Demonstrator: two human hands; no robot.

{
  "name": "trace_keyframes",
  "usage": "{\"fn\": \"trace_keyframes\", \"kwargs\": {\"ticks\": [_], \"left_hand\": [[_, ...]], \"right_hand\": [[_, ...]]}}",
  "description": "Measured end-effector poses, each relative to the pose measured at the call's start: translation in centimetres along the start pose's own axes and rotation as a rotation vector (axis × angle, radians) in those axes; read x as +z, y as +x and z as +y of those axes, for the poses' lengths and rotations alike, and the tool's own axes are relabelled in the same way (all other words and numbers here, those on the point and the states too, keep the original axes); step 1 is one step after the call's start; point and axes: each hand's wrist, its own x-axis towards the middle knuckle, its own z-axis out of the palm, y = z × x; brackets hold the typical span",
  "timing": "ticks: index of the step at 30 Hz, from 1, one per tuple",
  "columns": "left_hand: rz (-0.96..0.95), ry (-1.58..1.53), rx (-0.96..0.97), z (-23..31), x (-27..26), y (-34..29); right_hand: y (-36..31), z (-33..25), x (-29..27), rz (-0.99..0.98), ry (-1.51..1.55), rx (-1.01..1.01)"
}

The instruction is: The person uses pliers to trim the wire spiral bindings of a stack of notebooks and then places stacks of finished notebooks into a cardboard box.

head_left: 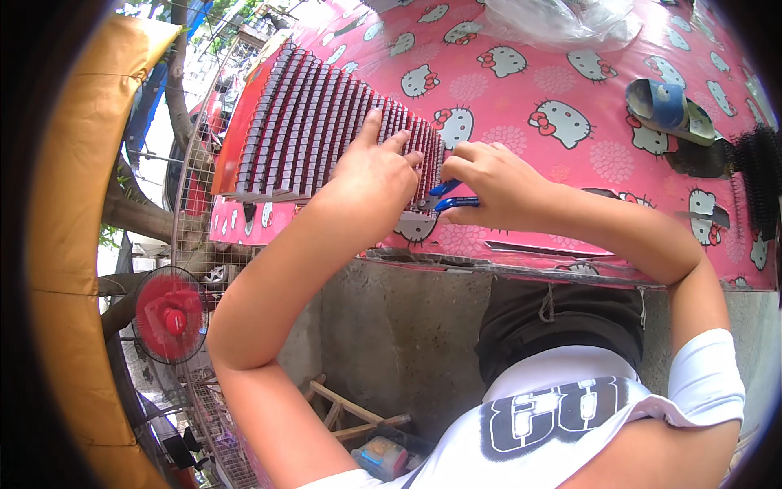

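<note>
On the pink table cover lies a slatted piece made of many close rows of small grey-purple blocks, with red showing between the rows. It fans wider toward the far left. My left hand rests on the rows near their narrower right end, fingers apart and index finger stretched forward. Close beside it, my right hand is closed around a small pair of blue-handled pliers. Their jaws point left at the near right corner of the rows; my hands partly hide the tool and that corner.
A clear plastic bag lies at the far edge. To the right are a blue and cream rounded item and a black bristly brush. A pink fan and wire mesh stand left of the table. Wooden bars lie below.
</note>
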Motion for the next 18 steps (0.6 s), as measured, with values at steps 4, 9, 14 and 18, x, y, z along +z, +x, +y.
{"fn": "trace_keyframes", "kwargs": {"ticks": [4, 9, 14, 18], "left_hand": [[0.016, -0.015, 0.002, 0.0, 0.0, 0.0], [-0.091, -0.010, -0.003, -0.1, -0.5, 0.7], [0.205, -0.113, 0.109, 0.2, 1.0, 1.5], [0.016, -0.137, 0.106, -0.1, 1.1, 1.8]], "right_hand": [[0.0, 0.3, 1.6, 0.115, -0.039, -0.112], [2.7, 0.5, -1.5, -0.484, 0.695, 0.634], [1.5, 0.7, -0.5, -0.381, 0.446, 0.387], [-0.1, 0.7, -0.8, -0.156, 0.093, 0.126]]}}
